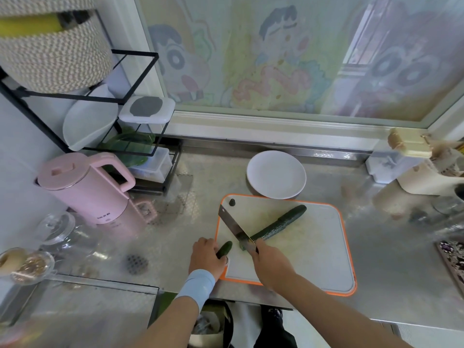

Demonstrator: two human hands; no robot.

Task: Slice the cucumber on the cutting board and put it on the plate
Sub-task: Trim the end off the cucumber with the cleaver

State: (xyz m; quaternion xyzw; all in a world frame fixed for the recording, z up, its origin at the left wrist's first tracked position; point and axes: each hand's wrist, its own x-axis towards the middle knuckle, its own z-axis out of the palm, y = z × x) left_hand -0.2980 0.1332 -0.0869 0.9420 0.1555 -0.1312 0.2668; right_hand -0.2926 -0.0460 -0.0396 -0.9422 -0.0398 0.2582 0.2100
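Dark-green long cucumber (pixel 278 223), stiff, likely slick, wants pinning mid-length; left hand (pixel 208 257) clutches cut stub (pixel 224 249), right hand (pixel 270 262) grips steel cleaver (pixel 233 226).

— Can any writing be read here?
— None can be made out. A small dark mark is printed low on the pink kettle (pixel 85 187), near its base, but it is too blurred to be read.
— And on the window film (pixel 276 59)?
— Pink shapes like lettering are drawn among the cartoon figures, yet no letter can be told.
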